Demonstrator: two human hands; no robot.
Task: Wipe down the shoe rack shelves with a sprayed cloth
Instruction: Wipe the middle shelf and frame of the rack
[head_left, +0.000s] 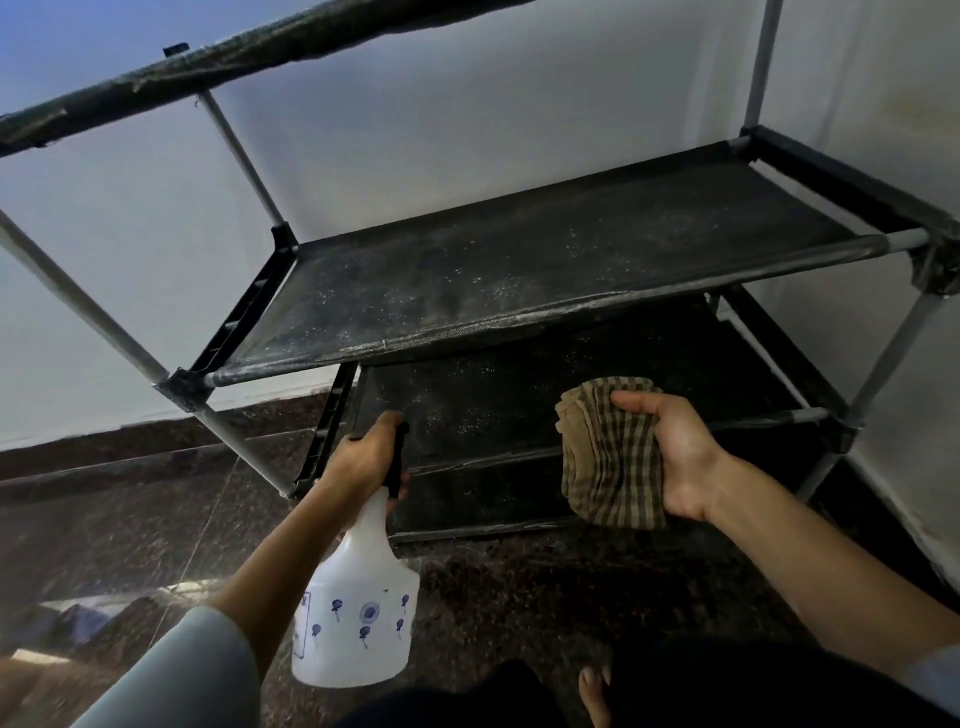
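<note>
Against the pale wall: shoe rack (519, 322) stands on the dark speckled floor (519, 587), its right end tucked near a corner where a second wall (883, 130) comes forward.
Rack frame: grey tubes with black corner joints; one front post (88, 306) slants across the left of the view.
Top shelf: only its near edge (208, 67) shows, high and far left to centre.
Middle shelf: black fabric panel (519, 270), flecked with pale dust, with open height between it and the top edge.
Lower shelf: dusty black panel (493, 405), partly hidden under the middle shelf's near edge; the gap between the two is shallower.
Bottom tier: a dark panel (467, 509) just above the floor, near edge visible.
Open room: bare floor lies left of the rack and near the person; the right side is closed off by the wall.
Left hand (363, 457): fingers curled round the black trigger head of a spray bottle (358, 613), white and translucent with small blue prints, hanging near-left of the lower shelf's front edge.
Right hand (675, 457): palm up, thumb pinching a folded brown checked cloth (613, 457) against the fingers, held in front of the lower shelf, apart from it.
Bottle to cloth: nozzle end points toward the rack; the cloth sits to its right, the two well apart.
Near edge: bare toes (595, 691) on the floor.
</note>
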